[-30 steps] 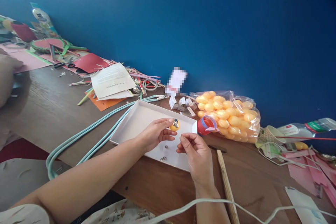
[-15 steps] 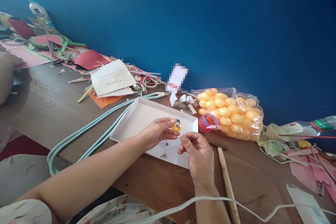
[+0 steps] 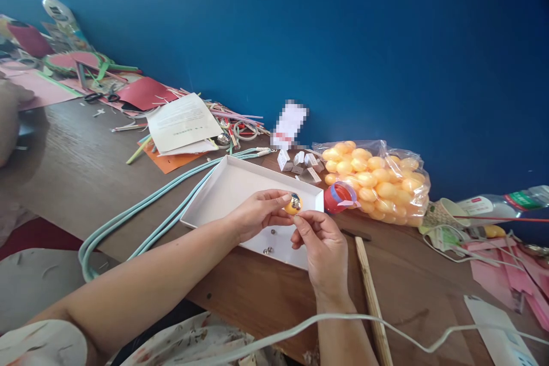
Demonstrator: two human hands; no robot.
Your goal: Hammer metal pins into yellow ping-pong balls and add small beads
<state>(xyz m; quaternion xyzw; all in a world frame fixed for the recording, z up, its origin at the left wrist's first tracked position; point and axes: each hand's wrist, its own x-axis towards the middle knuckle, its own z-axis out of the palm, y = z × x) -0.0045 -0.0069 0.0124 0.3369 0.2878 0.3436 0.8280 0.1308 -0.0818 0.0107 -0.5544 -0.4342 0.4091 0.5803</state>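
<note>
Between the thumb and fingers of my left hand (image 3: 262, 213) is a small yellow ball (image 3: 293, 204) with a shiny metallic piece on its top. My right hand (image 3: 319, 240) is pinched right beside the ball, its fingertips at the lower right of it; whatever they hold is too small to make out. Both hands are over a shallow white box (image 3: 234, 183). A few small metal beads (image 3: 268, 250) lie inside the box near its front edge.
A clear bag of orange balls (image 3: 377, 183) stands behind on the right, next to a red tape roll (image 3: 338, 197). Teal cords (image 3: 158, 191) loop left of the box. A hammer (image 3: 371, 297) lies right, and a white cable (image 3: 343, 317) crosses in front. Another person's hand (image 3: 12, 97) is far left.
My left hand has brought the ball slightly right, and my right fingertips now meet it. The view has shifted a little.
</note>
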